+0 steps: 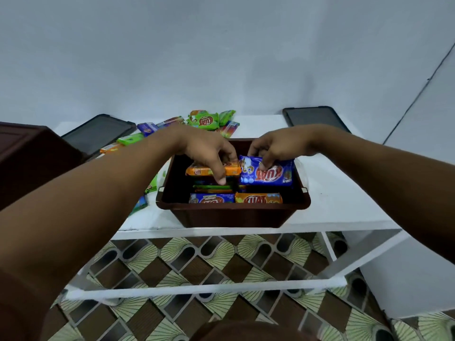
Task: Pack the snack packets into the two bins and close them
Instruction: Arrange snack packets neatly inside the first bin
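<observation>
An open dark brown bin (231, 214) stands at the front of the white table (339, 193). Several snack packets lie stacked inside it. My left hand (206, 151) reaches into the bin and grips an orange packet (199, 171) on the left stack. Beside it, my right hand (278, 146) pinches the top edge of a blue packet (267, 174) over the bin's right side. A blue packet (211, 198) and an orange packet (258, 198) lie at the bin's near wall. More loose packets (204, 121) sit behind the bin. A second brown bin (32, 153) stands at the far left.
Two dark lids lie flat at the back, one on the left (98, 132) and one on the right (315, 118). A few packets (145, 193) lie left of the open bin. A white wall rises behind the table. Patterned floor shows below the table frame.
</observation>
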